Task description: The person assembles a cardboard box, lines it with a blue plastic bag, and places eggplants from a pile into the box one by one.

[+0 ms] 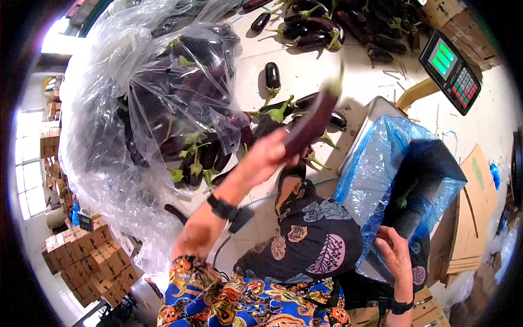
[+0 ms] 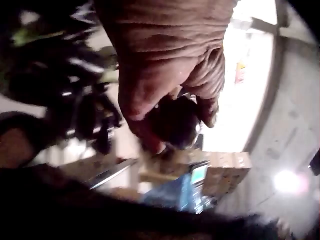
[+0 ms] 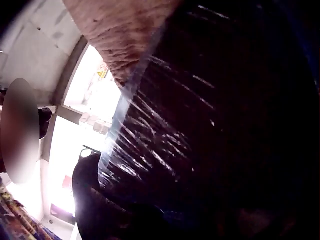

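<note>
In the head view the left hand [image 1: 265, 157] grips an eggplant [image 1: 314, 124] left of the blue bag [image 1: 366, 171], whose near edge the right hand [image 1: 394, 252] holds; the left wrist view shows fingers [image 2: 147, 135] curled round the eggplant, the right wrist view fingertips hidden.
</note>
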